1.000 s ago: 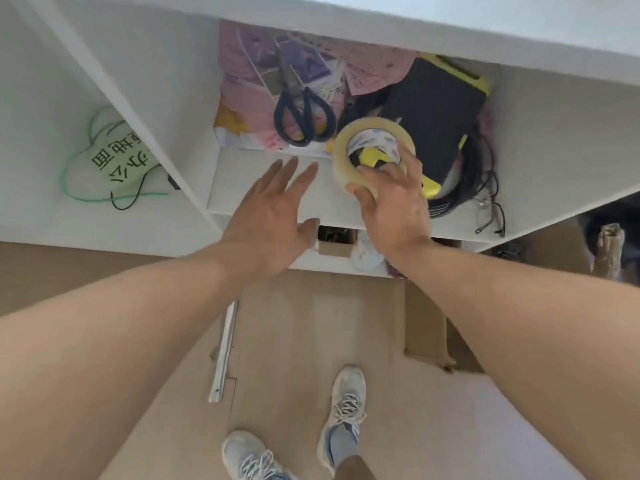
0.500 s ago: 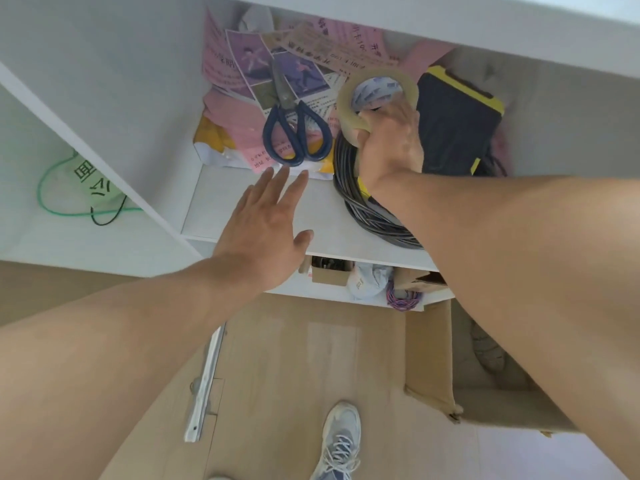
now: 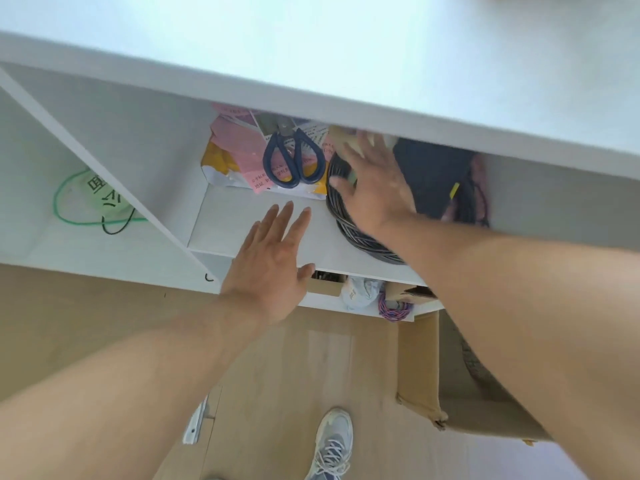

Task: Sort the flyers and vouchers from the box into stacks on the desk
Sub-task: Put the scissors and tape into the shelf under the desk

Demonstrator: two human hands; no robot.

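Observation:
Pink flyers and printed vouchers (image 3: 239, 147) lie in a pile at the back of a white shelf (image 3: 256, 223) under the desk top (image 3: 346, 46). Blue-handled scissors (image 3: 292, 157) rest on the pile. My right hand (image 3: 374, 181) is blurred, with fingers spread flat over a tan tape roll (image 3: 341, 138) and a coil of grey cable (image 3: 353, 230). My left hand (image 3: 273, 258) hovers open over the shelf's front edge, fingers straight, holding nothing.
A black and yellow object (image 3: 436, 174) fills the shelf's right side. A green cord and label (image 3: 90, 199) lie in the left compartment. A lower shelf holds small clutter (image 3: 363, 292). An open cardboard box (image 3: 419, 368) stands on the wooden floor beside my shoe (image 3: 332, 441).
My right hand carried the tape roll from the shelf's front to the back, then spread its fingers over it. The left hand stayed open. The camera tilted down.

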